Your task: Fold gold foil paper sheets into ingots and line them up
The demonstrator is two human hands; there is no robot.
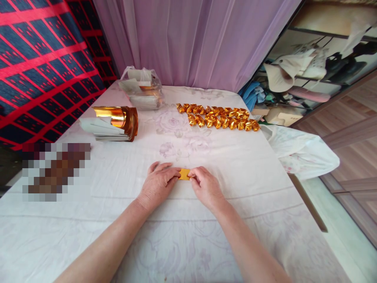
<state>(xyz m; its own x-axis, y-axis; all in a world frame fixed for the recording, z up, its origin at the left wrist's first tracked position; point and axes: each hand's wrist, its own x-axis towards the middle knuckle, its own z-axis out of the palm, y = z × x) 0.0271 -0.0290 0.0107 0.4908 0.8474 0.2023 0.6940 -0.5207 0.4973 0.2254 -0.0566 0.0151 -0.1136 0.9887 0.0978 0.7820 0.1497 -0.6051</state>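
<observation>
Here, both hands meet low on the white cloth-covered table [235, 169], with a small folded piece of gold paper [184, 174] lying between them. The left hand [157, 184] rests palm down on the cloth, its fingers curled in toward the paper's left end, fingertips touching that edge. The right hand [206, 186] comes in from the other side, thumb and forefinger pinching the paper's right end. So the paper is gripped at both ends, held flat just on or barely above the cloth; which of the two cannot be told. Only the paper's middle strip shows, the ends being hidden under the fingertips.

Farther up the table, well apart from the hands, two rows of folded gold paper ingots [218, 116] lie side by side, running left to right toward the table's right edge. To the left, a stack of gold foil sheets [116, 123] sits with its top sheets curled upward, pale undersides showing. Behind it a clear plastic bag [143, 90] holds more packed sheets, close to the lilac curtain [194, 39]. A white plastic bag [300, 151] hangs off the table's right edge. A red and dark patterned cloth [41, 59] covers the wall at left.
</observation>
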